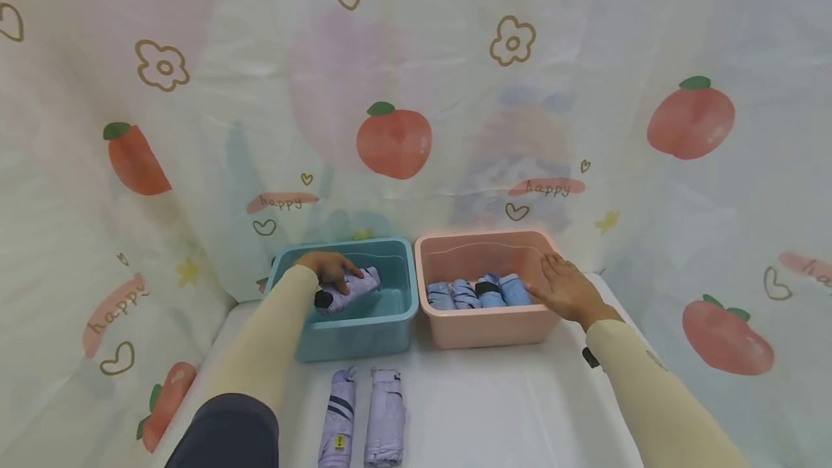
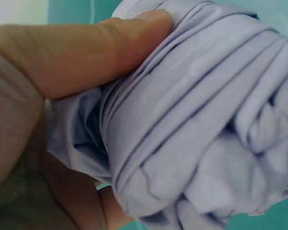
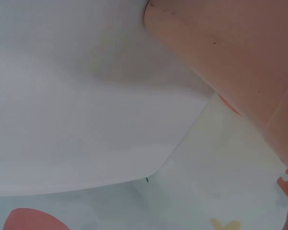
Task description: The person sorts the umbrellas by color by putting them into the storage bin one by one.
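My left hand [image 1: 330,268] grips a lavender folded umbrella [image 1: 354,290] inside the teal bin [image 1: 354,341]. In the left wrist view the thumb presses on the pleated fabric of this umbrella [image 2: 182,105]. At the right rim of the pink bin [image 1: 490,327], my right hand [image 1: 572,291] lies with its fingers straight. Several blue folded umbrellas [image 1: 512,290] stand side by side in that bin. The right wrist view shows mostly the bin's outer wall [image 3: 230,52] and the white table, with hardly any of the hand.
Two more lavender folded umbrellas, one with a yellow tag [image 1: 336,417] and one plain [image 1: 386,417], lie on the white table [image 1: 494,410] in front of the teal bin. Behind the bins hangs a fruit-printed curtain [image 1: 442,56], which also closes off both sides.
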The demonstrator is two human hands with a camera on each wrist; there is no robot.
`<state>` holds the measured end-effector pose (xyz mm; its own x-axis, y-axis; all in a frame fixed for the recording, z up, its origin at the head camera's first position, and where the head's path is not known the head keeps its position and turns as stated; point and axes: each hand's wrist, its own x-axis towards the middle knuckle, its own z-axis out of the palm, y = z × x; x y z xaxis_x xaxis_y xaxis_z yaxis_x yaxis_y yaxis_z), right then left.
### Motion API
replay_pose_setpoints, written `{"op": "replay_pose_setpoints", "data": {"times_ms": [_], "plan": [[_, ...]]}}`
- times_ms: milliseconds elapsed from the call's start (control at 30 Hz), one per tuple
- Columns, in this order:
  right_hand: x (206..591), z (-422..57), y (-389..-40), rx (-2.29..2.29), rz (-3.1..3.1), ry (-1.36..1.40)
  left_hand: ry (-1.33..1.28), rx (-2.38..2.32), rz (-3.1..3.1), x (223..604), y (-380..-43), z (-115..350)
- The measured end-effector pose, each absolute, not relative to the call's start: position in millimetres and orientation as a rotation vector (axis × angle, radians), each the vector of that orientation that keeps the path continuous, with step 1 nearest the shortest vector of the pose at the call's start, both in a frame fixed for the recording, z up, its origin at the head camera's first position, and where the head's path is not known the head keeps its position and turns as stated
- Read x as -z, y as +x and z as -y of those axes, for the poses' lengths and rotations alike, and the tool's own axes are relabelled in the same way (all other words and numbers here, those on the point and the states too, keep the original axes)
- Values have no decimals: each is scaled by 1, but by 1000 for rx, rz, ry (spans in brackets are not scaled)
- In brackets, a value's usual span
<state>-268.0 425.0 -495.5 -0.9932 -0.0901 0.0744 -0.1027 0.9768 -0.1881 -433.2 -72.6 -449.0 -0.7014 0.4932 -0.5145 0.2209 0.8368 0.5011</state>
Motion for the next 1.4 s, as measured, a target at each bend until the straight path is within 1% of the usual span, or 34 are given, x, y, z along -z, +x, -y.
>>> {"op": "replay_pose_setpoints", "data": {"times_ms": [233, 400, 600, 800, 1000, 1267, 1400], "plan": [[496, -428, -266, -291, 3053, 152, 566, -453, -2340, 467, -433, 47], [496, -429, -267, -288, 3054, 164, 543, -452, -2351, 482, -431, 36], [495, -424, -269, -286, 3045, 174, 558, -380, -2377, 510, -442, 40], [498, -421, -270, -285, 3040, 172, 506, -467, -2337, 527, -442, 44], [500, -421, -271, -308, 3030, 163, 499, -447, -2302, 529, -433, 45], [499, -424, -267, -302, 3033, 160, 448, -424, -2226, 515, -420, 31], [497, -426, -267, -273, 3034, 149, 326, -465, -2171, 507, -415, 15]]}}
